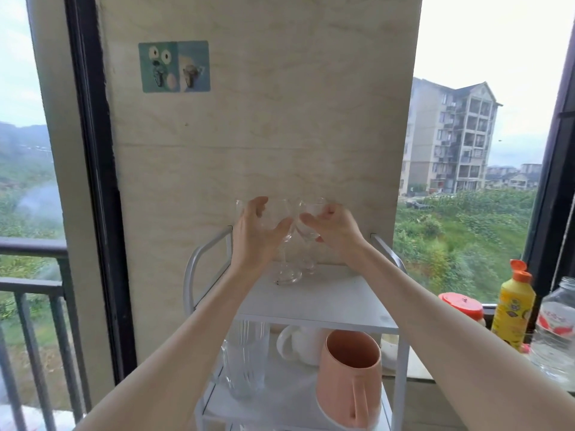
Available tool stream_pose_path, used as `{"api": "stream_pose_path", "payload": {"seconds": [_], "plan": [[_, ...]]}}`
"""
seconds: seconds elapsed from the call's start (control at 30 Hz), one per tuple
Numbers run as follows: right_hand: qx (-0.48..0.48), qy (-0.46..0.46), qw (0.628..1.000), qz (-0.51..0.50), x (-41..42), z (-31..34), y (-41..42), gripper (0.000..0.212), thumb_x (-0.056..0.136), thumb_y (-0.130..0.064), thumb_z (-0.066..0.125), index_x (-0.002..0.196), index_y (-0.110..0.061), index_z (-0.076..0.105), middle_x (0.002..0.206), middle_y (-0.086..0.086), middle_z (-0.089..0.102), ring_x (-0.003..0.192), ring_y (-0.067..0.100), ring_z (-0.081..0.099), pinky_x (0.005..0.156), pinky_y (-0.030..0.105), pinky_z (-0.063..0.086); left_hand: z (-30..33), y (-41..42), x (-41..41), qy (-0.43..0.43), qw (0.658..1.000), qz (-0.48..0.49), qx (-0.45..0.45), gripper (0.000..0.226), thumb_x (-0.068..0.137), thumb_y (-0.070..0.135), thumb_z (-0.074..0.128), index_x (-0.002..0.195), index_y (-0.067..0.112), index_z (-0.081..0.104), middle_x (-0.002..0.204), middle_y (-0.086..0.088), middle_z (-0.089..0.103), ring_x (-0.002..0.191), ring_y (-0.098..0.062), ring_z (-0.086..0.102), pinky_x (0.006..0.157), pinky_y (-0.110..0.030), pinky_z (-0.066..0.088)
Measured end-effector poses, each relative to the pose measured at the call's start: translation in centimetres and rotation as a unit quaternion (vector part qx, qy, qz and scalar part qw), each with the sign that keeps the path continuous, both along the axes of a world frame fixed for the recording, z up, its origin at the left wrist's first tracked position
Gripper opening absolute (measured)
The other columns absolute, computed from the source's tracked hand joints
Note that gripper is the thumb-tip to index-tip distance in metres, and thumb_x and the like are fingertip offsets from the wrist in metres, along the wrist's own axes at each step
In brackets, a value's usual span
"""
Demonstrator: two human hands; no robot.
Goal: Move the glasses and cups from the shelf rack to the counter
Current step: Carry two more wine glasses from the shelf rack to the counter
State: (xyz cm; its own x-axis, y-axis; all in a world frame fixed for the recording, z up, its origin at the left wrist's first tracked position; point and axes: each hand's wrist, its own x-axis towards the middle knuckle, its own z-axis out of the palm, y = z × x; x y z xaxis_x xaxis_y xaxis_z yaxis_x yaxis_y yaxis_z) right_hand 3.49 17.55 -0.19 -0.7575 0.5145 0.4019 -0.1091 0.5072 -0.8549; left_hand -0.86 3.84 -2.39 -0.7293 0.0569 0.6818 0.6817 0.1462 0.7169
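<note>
Two clear stemmed glasses stand side by side at the back of the white shelf rack's top shelf (314, 303). My left hand (255, 231) curls around the bowl of the left glass (287, 275), whose foot rests on the shelf. My right hand (334, 228) wraps the bowl of the right glass (315, 204), which also stands on the shelf. On the shelf below sit a tall ribbed clear glass (244, 365), a white mug (298, 343) and a pink cup (348, 377).
A beige wall panel with sticker hooks (174, 66) stands right behind the rack. The rack has raised side rails (199, 259). To the right, on the ledge (417, 368), stand a yellow bottle (513, 309), a red-lidded jar (463, 306) and a glass jar (557, 331).
</note>
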Motion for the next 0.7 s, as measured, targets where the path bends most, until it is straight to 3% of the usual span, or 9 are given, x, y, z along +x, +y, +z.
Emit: {"api": "stream_pose_path", "payload": {"seconds": [0.1,0.2,0.3,0.37,0.43,0.5,0.57,0.63,0.7], "plan": [[-0.028,0.04,0.999,-0.013,1.4,0.9,-0.7,0.044,0.072,-0.038,0.072,0.1,-0.008,0.055,0.104,0.007,0.063,0.096,0.024,0.062,0.087,0.045,0.052,1.0,-0.7,1.8,-0.02,0.997,-0.049,0.059,0.056,0.077,0.025,0.072,0.126,0.015,0.048,0.116,-0.002,0.055,0.101,-0.014,0.059,0.075,-0.018,0.045],[-0.023,0.099,0.995,-0.027,4.2,1.9,-1.7,0.041,0.071,-0.04,0.071,0.096,-0.014,0.051,0.092,-0.001,0.058,0.086,0.019,0.06,0.076,0.037,0.054,2.2,-1.6,4.1,-0.009,0.994,-0.08,0.08,0.063,0.079,0.024,0.07,0.134,0.014,0.041,0.114,0.001,0.052,0.099,-0.013,0.06,0.079,-0.022,0.047],[0.005,0.14,0.99,-0.023,8.5,2.3,-2.7,0.04,0.075,-0.042,0.067,0.099,-0.016,0.049,0.084,-0.006,0.052,0.075,0.012,0.053,0.063,0.027,0.046,2.4,-2.5,6.9,-0.018,0.989,-0.112,0.099,0.062,0.078,0.029,0.071,0.133,0.019,0.043,0.116,0.0,0.05,0.097,-0.011,0.057,0.073,-0.012,0.044],[0.015,0.149,0.989,-0.015,12.0,2.0,-3.1,0.035,0.079,-0.041,0.065,0.1,-0.018,0.049,0.093,0.0,0.054,0.079,0.013,0.053,0.069,0.028,0.046,1.9,-3.1,9.1,-0.057,0.974,-0.179,0.126,0.038,0.072,0.034,0.07,0.107,0.024,0.057,0.106,-0.003,0.054,0.091,-0.019,0.059,0.078,-0.025,0.049],[-0.016,0.161,0.987,-0.006,15.7,1.0,-3.3,0.029,0.081,-0.035,0.064,0.101,-0.021,0.048,0.099,0.004,0.058,0.085,0.014,0.058,0.074,0.028,0.051,0.8,-3.4,11.6,-0.107,0.947,-0.255,0.164,0.03,0.068,0.033,0.067,0.088,0.014,0.057,0.088,-0.008,0.055,0.082,-0.023,0.054,0.078,-0.044,0.047],[-0.075,0.173,0.982,0.001,19.6,-0.7,-3.4,0.035,0.083,-0.03,0.063,0.111,-0.018,0.047,0.097,0.003,0.061,0.085,0.014,0.062,0.074,0.025,0.054,-0.6,-3.3,14.1,-0.142,0.929,-0.294,0.173,0.037,0.068,0.034,0.064,0.092,0.008,0.056,0.087,-0.01,0.056,0.084,-0.021,0.053,0.079,-0.043,0.044],[-0.114,0.161,0.98,-0.031,23.5,-3.4,-3.4,0.044,0.083,-0.032,0.062,0.12,-0.015,0.045,0.1,0.004,0.062,0.092,0.016,0.062,0.081,0.03,0.052,-2.8,-3.1,16.8,-0.177,0.908,-0.345,0.159,0.051,0.075,0.031,0.061,0.115,0.0,0.05,0.107,-0.016,0.062,0.095,-0.022,0.058,0.087,-0.041,0.047],[-0.157,0.144,0.975,-0.07,27.5,-6.4,-3.3,0.05,0.081,-0.035,0.062,0.123,-0.014,0.044,0.112,0.01,0.06,0.104,0.023,0.06,0.088,0.039,0.05,-5.2,-2.8,19.7,-0.192,0.886,-0.399,0.142,0.042,0.082,0.025,0.056,0.115,0.0,0.049,0.093,-0.012,0.063,0.078,-0.016,0.06,0.071,-0.029,0.05],[-0.198,0.129,0.967,-0.094,32.0,-9.1,-3.8,0.056,0.074,-0.04,0.065,0.122,-0.014,0.048,0.113,0.01,0.061,0.103,0.024,0.061,0.089,0.042,0.048,-7.4,-2.3,23.0,-0.215,0.866,-0.435,0.119,0.036,0.081,0.026,0.057,0.108,0.002,0.053,0.082,-0.002,0.061,0.066,-0.01,0.058,0.06,-0.024,0.048]]}}
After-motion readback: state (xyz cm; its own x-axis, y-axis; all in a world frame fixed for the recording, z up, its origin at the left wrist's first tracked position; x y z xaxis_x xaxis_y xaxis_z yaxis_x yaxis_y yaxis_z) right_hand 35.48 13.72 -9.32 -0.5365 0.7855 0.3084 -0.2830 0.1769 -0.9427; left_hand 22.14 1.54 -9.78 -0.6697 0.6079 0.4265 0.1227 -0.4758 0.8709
